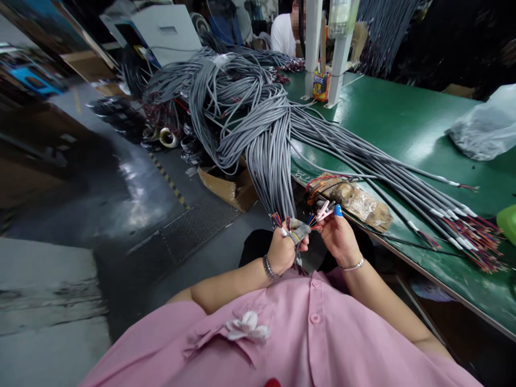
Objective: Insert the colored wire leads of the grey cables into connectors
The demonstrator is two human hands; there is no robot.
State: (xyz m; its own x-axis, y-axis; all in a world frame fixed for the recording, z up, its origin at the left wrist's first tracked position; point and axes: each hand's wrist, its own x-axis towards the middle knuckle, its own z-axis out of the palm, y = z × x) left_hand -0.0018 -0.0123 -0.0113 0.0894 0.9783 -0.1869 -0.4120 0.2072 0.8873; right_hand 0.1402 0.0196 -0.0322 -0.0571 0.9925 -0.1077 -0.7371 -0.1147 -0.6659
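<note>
My left hand, with grey knitted covers on some fingers, is closed around the end of a grey cable. Thin coloured wires fan out from that end toward my other hand. My right hand has a blue cover on one fingertip. It pinches a small pink clip-like tool beside the wires; its exact kind is unclear. A thick bundle of grey cables hangs over the table edge down to my left hand. More wire ends stick up beside that hand.
Many grey cables with stripped coloured ends lie across the green table. A tape-wrapped wooden block sits at the near edge. A plastic bag lies at right. Below is an open cardboard box. A person is at the back.
</note>
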